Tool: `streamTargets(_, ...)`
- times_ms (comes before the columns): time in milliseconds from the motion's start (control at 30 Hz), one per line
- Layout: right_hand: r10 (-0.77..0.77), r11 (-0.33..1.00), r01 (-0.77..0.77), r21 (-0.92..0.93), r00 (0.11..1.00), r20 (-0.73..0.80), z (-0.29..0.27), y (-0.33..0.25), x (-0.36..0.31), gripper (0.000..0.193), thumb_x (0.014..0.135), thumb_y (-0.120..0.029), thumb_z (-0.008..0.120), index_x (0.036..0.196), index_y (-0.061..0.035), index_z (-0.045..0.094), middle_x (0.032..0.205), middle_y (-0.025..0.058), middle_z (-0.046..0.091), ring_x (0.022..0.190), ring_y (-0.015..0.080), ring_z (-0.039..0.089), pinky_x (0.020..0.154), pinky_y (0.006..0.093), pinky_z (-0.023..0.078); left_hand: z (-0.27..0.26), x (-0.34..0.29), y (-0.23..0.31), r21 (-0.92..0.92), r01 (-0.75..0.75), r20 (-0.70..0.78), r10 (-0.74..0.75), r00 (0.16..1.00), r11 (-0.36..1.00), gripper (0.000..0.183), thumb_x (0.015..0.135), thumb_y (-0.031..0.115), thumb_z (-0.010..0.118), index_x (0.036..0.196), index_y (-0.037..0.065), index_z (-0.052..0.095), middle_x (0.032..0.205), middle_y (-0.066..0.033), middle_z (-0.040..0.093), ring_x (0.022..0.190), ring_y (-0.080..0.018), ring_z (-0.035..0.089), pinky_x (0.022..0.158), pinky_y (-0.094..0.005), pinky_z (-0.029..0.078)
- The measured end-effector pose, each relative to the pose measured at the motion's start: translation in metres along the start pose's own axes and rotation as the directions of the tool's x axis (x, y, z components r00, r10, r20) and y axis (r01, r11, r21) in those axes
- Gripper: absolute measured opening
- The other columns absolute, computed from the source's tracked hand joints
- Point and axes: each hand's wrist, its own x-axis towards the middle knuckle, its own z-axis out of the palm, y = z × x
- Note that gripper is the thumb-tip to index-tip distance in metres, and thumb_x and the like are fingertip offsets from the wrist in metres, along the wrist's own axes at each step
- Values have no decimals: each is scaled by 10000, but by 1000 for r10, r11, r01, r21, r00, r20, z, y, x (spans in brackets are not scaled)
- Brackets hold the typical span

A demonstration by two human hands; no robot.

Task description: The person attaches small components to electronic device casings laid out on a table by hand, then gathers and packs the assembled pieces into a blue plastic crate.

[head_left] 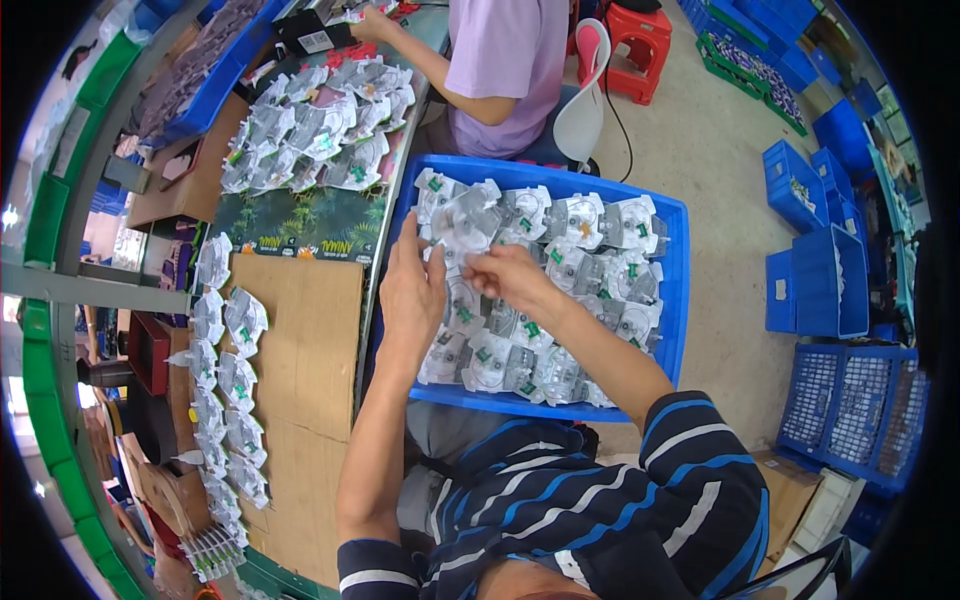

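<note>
One clear plastic part (466,218) is pinched in the right hand (512,277), the left hand (411,300) wide beside it.

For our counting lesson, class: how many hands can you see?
3: the wearer's left hand and right hand at the blue tray, and a co-worker's hand near the top edge. The co-worker's other hand is not visible.

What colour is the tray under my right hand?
The tray is blue, showing best in the head view.
</note>
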Motion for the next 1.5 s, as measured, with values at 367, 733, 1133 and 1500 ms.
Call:
streamTargets(367,29,817,58,574,989,-142,10,24,83,241,964,-3,608,1166,115,552,1160,223,660,1013,245,683,776,267,610,-48,-102,3,-337,420,254,-349,902,843,336,983,97,598,1290,-40,585,1073,-152,689,893,-201,681,688,-316,549)
streamTargets(733,-9,964,112,-242,920,392,138,-5,3,298,994,-237,624,1149,14,670,891,83,696,640,105,641,468,223,439,-165,-241,-27,-556,562,-72,-710,701,612,337,1033,147,549,1331,-10,542,1045,-87,687,866,-120,645,722,-252,526)
streamTargets(1133,-91,451,564,-692,800,593,298,70,122,358,851,-115,557,1159,39,654,911,171,702,678,217,697,606,351,566,-268,-388,-170,-571,595,-558,-799,225,566,454,1036,346,544,1334,12,466,754,-44,591,532,-93,515,446,-239,398)
streamTargets(1500,-382,825,324,-463,924,-32,37,-20,-34,335,899,-81,636,1196,60,572,853,137,696,664,150,661,493,256,492,-286,-362,-178,-439,684,-396,-809,435,582,315,1032,345,520,908,60,573,718,-16,607,539,-67,526,442,-215,353)
